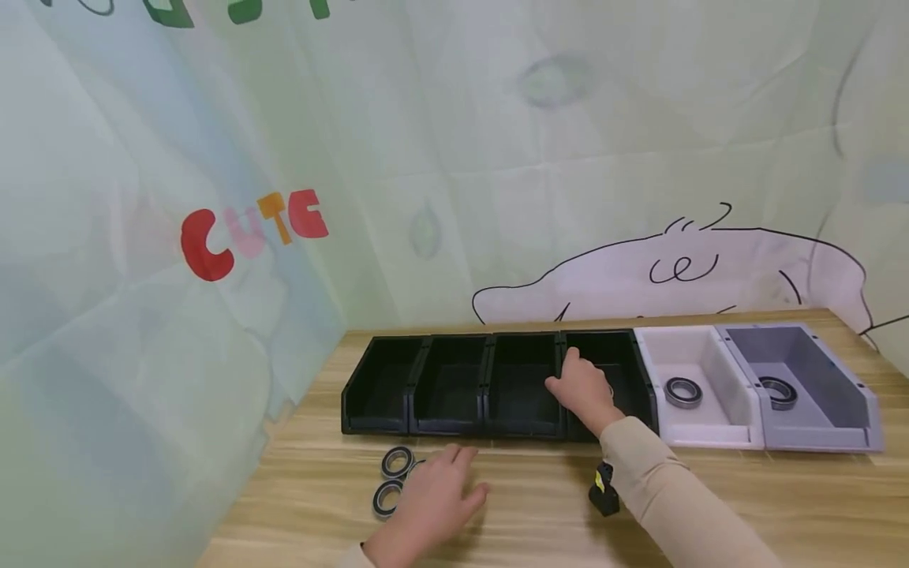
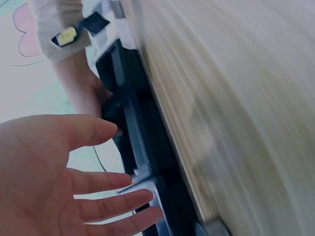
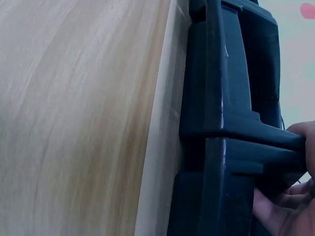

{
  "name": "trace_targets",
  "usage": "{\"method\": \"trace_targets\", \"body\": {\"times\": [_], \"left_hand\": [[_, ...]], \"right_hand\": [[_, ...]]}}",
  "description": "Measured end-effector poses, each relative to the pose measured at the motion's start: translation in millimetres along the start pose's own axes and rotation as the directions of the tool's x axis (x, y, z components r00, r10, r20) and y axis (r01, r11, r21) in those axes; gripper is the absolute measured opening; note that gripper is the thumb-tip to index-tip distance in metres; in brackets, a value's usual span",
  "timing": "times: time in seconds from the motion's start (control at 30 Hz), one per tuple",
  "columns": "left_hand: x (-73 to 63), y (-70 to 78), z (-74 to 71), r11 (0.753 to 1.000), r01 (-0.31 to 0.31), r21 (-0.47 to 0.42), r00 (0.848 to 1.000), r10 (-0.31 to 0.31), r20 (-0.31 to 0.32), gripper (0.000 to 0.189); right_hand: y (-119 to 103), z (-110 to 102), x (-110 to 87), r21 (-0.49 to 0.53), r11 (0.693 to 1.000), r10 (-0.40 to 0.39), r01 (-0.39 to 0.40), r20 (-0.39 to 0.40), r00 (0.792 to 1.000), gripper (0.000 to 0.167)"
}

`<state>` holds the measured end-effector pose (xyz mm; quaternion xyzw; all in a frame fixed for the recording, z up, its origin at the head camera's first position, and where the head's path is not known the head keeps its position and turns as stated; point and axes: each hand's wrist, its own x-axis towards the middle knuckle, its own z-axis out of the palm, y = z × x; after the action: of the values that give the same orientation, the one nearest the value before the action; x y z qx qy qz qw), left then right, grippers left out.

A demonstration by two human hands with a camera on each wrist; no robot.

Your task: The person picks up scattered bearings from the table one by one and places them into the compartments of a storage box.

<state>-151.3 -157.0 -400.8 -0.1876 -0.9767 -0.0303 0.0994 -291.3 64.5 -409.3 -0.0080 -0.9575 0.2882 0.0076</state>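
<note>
My left hand (image 1: 435, 495) hovers over the near table beside a small group of ball bearings (image 1: 388, 498), covering part of one. Its fingers look straight and spread in the left wrist view, the palm holding nothing. My right hand (image 1: 585, 388) reaches over the rightmost black bin (image 1: 625, 386), right at the divider it shares with the bin to its left. In the right wrist view one fingertip (image 3: 266, 206) dips inside the bin while another finger lies at the divider's top. I cannot tell whether it holds anything.
More black bins (image 1: 447, 426) continue the row leftward. To the right, a white bin (image 1: 713, 436) and a grey-purple bin (image 1: 824, 438) each contain one bearing. A printed cloth (image 1: 426, 158) hangs behind the wooden table (image 1: 525, 505). A black device (image 1: 604, 493) sits by my right sleeve.
</note>
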Motion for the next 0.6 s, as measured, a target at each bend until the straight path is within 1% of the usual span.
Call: {"method": "trace_targets", "body": {"times": [0.13, 0.2, 0.27, 0.37, 0.5, 0.6], "left_hand": [[-1.5, -12.1, 2.0, 0.999, 0.029, 0.015, 0.999, -0.029, 0.025, 0.045], [-5.1, -19.1, 3.2, 0.999, 0.048, -0.003, 0.998, -0.048, 0.046, 0.046], [-7.4, -25.0, 5.1, 0.999, 0.052, -0.015, 0.997, -0.051, 0.062, 0.046], [-8.6, -32.4, 8.7, 1.000, 0.026, -0.009, 0.997, -0.025, 0.079, 0.045], [-8.1, -40.9, 14.2, 0.999, -0.026, 0.026, 0.998, 0.025, 0.057, 0.043], [-7.8, -44.9, 15.9, 0.998, -0.045, 0.034, 0.998, 0.043, 0.042, 0.040]], "right_hand": [[5.5, -0.3, 0.2, 0.012, 1.000, -0.025, 0.026, -0.019, 0.999, 0.068], [6.5, 2.4, -0.4, 0.028, 0.999, -0.037, 0.038, -0.034, 0.999, 0.067], [7.8, 4.8, -0.6, 0.036, 0.998, -0.040, 0.042, -0.056, 0.998, 0.065], [8.7, 6.8, -0.7, 0.032, 0.999, -0.040, 0.042, -0.073, 0.997, 0.063], [8.0, 6.8, -0.9, 0.029, 0.999, -0.035, 0.038, -0.075, 0.997, 0.061], [6.8, 6.4, -1.5, 0.029, 0.999, -0.031, 0.033, -0.073, 0.997, 0.060]]}}
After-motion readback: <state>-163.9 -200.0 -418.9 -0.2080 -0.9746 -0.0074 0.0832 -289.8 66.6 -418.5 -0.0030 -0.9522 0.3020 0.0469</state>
